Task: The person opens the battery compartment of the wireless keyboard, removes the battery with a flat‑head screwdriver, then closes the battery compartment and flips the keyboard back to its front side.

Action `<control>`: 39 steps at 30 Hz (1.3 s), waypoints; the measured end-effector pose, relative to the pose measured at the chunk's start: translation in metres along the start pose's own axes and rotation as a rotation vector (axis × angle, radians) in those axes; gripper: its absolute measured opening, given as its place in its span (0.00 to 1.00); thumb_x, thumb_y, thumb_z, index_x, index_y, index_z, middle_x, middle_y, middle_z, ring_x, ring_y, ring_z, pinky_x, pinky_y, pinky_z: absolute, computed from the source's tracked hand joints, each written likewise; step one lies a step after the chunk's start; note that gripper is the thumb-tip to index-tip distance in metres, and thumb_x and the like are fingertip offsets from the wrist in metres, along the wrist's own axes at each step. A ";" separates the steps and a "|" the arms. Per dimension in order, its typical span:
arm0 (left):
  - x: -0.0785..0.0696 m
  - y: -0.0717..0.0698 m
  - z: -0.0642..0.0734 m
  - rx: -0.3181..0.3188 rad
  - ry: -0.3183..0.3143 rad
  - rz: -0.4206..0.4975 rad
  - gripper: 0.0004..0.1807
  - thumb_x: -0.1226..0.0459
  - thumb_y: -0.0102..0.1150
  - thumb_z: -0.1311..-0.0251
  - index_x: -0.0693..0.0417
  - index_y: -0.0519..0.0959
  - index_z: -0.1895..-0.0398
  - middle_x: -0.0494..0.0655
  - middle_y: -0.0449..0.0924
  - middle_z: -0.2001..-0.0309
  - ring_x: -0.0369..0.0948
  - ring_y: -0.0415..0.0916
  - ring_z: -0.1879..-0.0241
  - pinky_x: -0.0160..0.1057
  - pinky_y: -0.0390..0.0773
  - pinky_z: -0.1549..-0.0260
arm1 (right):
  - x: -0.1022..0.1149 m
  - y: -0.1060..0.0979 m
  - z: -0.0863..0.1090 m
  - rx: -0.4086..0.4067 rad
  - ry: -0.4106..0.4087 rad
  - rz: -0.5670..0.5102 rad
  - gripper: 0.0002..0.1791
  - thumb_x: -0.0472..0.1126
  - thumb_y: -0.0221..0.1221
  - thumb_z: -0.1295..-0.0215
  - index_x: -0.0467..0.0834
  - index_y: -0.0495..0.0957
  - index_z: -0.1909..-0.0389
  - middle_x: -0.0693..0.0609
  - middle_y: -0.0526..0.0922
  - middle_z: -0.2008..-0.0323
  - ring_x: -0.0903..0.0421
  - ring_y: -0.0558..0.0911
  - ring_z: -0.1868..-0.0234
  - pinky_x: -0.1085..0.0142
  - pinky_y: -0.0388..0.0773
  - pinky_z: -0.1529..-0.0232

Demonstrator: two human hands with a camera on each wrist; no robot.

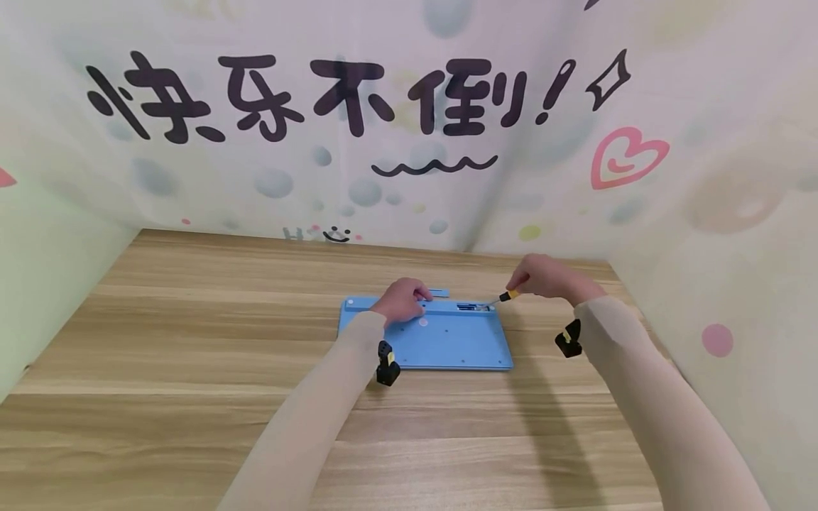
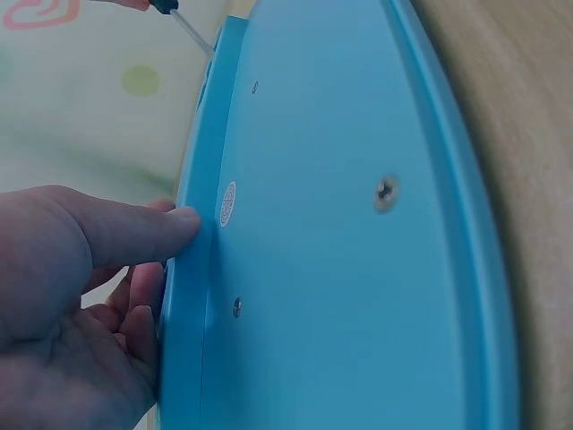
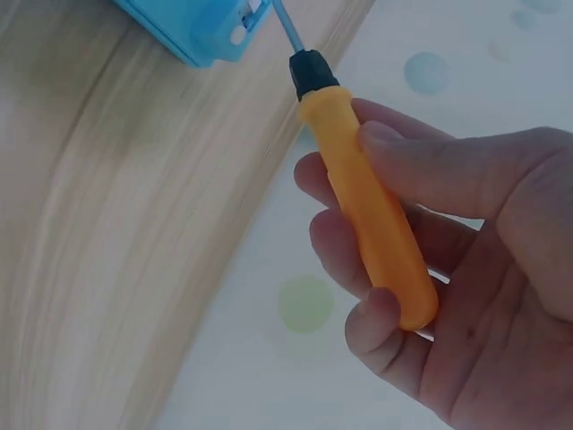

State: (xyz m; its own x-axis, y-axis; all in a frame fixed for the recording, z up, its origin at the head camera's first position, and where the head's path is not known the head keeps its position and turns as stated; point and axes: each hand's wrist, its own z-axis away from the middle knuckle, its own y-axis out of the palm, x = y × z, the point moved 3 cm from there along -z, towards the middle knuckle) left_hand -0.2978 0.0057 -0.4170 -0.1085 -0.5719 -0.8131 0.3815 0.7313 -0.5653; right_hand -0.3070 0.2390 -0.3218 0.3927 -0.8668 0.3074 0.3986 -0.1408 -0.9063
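A light blue keyboard (image 1: 456,346), by its look, lies underside up on the table, small screws dotting its back. Along its raised far edge, my left hand (image 1: 401,301) grips the rim, with the thumb (image 2: 183,231) on top and the other fingers curled behind. My right hand (image 1: 548,275) holds a screwdriver with an orange handle (image 3: 376,215) and a black collar. Its metal shaft reaches into an open battery compartment (image 1: 471,307) near the far right corner. In the head view, dark shapes like batteries show there. Whether the tip touches anything is too small to tell.
A small blue strip, like a compartment cover (image 1: 439,292), lies just beyond the keyboard's far edge. The wood-grain table (image 1: 192,341) meets a printed wall sheet (image 1: 409,206) at the back and right.
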 end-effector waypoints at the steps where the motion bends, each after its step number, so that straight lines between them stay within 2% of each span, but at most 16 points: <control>1: 0.000 0.000 0.000 0.000 0.000 -0.002 0.12 0.75 0.56 0.45 0.60 0.79 0.57 0.49 0.73 0.60 0.44 0.66 0.59 0.39 0.68 0.56 | 0.002 -0.001 -0.001 -0.001 -0.002 0.016 0.10 0.26 0.54 0.42 0.33 0.82 0.62 0.41 0.82 0.61 0.53 0.77 0.67 0.60 0.75 0.66; 4: 0.000 0.001 -0.001 0.000 0.000 -0.008 0.12 0.75 0.56 0.44 0.60 0.79 0.57 0.49 0.74 0.60 0.44 0.66 0.59 0.39 0.69 0.55 | 0.009 -0.003 -0.005 -0.001 -0.002 0.074 0.10 0.26 0.54 0.43 0.34 0.83 0.65 0.42 0.82 0.62 0.53 0.76 0.67 0.59 0.74 0.65; 10: 0.001 0.002 -0.002 0.000 0.002 -0.017 0.12 0.74 0.56 0.44 0.58 0.79 0.57 0.47 0.73 0.60 0.44 0.66 0.59 0.39 0.69 0.56 | 0.020 -0.005 -0.011 -0.005 0.055 0.190 0.12 0.28 0.54 0.44 0.40 0.85 0.67 0.45 0.82 0.62 0.53 0.77 0.66 0.55 0.75 0.60; 11: 0.000 0.002 -0.002 0.001 0.002 -0.015 0.12 0.74 0.56 0.44 0.59 0.79 0.57 0.48 0.73 0.60 0.44 0.66 0.58 0.39 0.69 0.56 | 0.023 -0.006 -0.012 -0.002 0.064 0.207 0.12 0.28 0.53 0.44 0.42 0.85 0.71 0.46 0.82 0.62 0.54 0.77 0.66 0.55 0.75 0.61; 12: -0.001 0.002 -0.001 0.001 0.003 -0.013 0.12 0.75 0.56 0.44 0.59 0.79 0.57 0.48 0.73 0.60 0.44 0.66 0.58 0.39 0.69 0.56 | 0.025 -0.006 -0.013 0.001 0.073 0.226 0.14 0.27 0.52 0.45 0.43 0.83 0.79 0.49 0.82 0.68 0.56 0.74 0.70 0.57 0.75 0.64; 13: -0.002 0.002 -0.001 0.001 0.005 -0.012 0.12 0.75 0.56 0.45 0.59 0.79 0.57 0.48 0.73 0.60 0.44 0.66 0.58 0.39 0.69 0.56 | 0.027 -0.006 -0.014 0.004 0.080 0.241 0.16 0.27 0.51 0.46 0.45 0.79 0.85 0.53 0.79 0.75 0.58 0.71 0.75 0.60 0.73 0.69; 15: -0.003 0.001 0.000 0.001 0.007 -0.011 0.12 0.75 0.55 0.44 0.60 0.78 0.56 0.49 0.73 0.59 0.44 0.66 0.58 0.39 0.69 0.56 | 0.032 -0.006 -0.016 0.009 0.093 0.262 0.20 0.25 0.48 0.48 0.48 0.65 0.94 0.57 0.67 0.86 0.60 0.58 0.82 0.65 0.62 0.79; 17: -0.004 0.001 0.001 0.001 0.013 -0.013 0.12 0.75 0.55 0.44 0.60 0.78 0.56 0.50 0.73 0.59 0.44 0.66 0.58 0.39 0.69 0.56 | 0.035 -0.005 -0.017 0.009 0.100 0.280 0.22 0.24 0.44 0.52 0.50 0.53 0.93 0.57 0.52 0.88 0.59 0.48 0.83 0.66 0.50 0.81; 18: -0.004 0.001 0.001 0.000 0.015 -0.014 0.12 0.75 0.55 0.44 0.60 0.78 0.56 0.50 0.73 0.58 0.44 0.66 0.59 0.39 0.68 0.56 | 0.038 -0.005 -0.018 0.005 0.099 0.295 0.21 0.24 0.43 0.53 0.50 0.51 0.92 0.56 0.47 0.88 0.59 0.45 0.83 0.66 0.46 0.81; 19: -0.003 0.000 0.001 -0.001 0.013 -0.015 0.12 0.75 0.55 0.44 0.60 0.78 0.56 0.50 0.73 0.58 0.44 0.66 0.59 0.38 0.68 0.56 | 0.040 -0.005 -0.018 0.002 0.100 0.306 0.21 0.25 0.43 0.53 0.50 0.50 0.92 0.56 0.46 0.88 0.59 0.44 0.83 0.66 0.44 0.81; 21: -0.003 0.001 0.001 -0.001 0.012 -0.015 0.13 0.75 0.55 0.44 0.60 0.78 0.56 0.50 0.73 0.58 0.44 0.66 0.59 0.39 0.68 0.56 | 0.043 -0.004 -0.020 0.000 0.106 0.341 0.21 0.25 0.43 0.51 0.50 0.51 0.92 0.56 0.46 0.88 0.59 0.44 0.83 0.66 0.44 0.81; 25: -0.001 0.001 0.001 -0.003 0.014 -0.014 0.13 0.75 0.55 0.45 0.60 0.78 0.56 0.49 0.74 0.58 0.44 0.66 0.59 0.39 0.68 0.56 | 0.050 -0.001 -0.024 0.010 0.159 0.433 0.17 0.29 0.44 0.42 0.47 0.57 0.87 0.56 0.51 0.88 0.60 0.49 0.84 0.66 0.51 0.82; 28: -0.002 0.001 0.002 0.000 0.022 -0.017 0.13 0.75 0.55 0.45 0.61 0.78 0.56 0.50 0.74 0.57 0.44 0.67 0.58 0.39 0.69 0.55 | 0.056 0.001 -0.029 0.015 0.183 0.499 0.14 0.28 0.42 0.40 0.45 0.61 0.83 0.55 0.54 0.87 0.60 0.52 0.84 0.66 0.53 0.83; 31: -0.003 -0.001 0.004 -0.003 0.025 -0.023 0.13 0.76 0.55 0.45 0.61 0.78 0.56 0.50 0.74 0.57 0.44 0.67 0.58 0.40 0.69 0.55 | 0.063 0.003 -0.035 0.018 0.159 0.550 0.15 0.26 0.41 0.43 0.45 0.60 0.84 0.54 0.53 0.87 0.60 0.52 0.84 0.67 0.51 0.84; 35: -0.004 -0.004 0.006 -0.016 0.015 -0.019 0.13 0.77 0.55 0.46 0.62 0.79 0.57 0.52 0.74 0.59 0.44 0.66 0.60 0.40 0.68 0.57 | 0.073 0.004 -0.047 0.000 0.099 0.619 0.16 0.26 0.47 0.44 0.46 0.60 0.85 0.55 0.57 0.87 0.60 0.56 0.83 0.67 0.55 0.83; 39: -0.006 -0.004 0.006 -0.009 0.020 -0.013 0.14 0.76 0.55 0.46 0.62 0.79 0.56 0.52 0.74 0.58 0.44 0.66 0.60 0.39 0.69 0.57 | 0.074 0.003 -0.053 -0.002 0.104 0.625 0.11 0.26 0.49 0.43 0.43 0.67 0.80 0.54 0.63 0.85 0.59 0.61 0.82 0.67 0.59 0.82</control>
State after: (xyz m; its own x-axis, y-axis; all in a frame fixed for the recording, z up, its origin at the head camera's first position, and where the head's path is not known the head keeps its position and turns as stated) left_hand -0.2935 0.0041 -0.4094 -0.1320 -0.5739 -0.8082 0.3713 0.7273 -0.5771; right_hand -0.3203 0.1491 -0.3175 0.4685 -0.8275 -0.3095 0.1184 0.4060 -0.9062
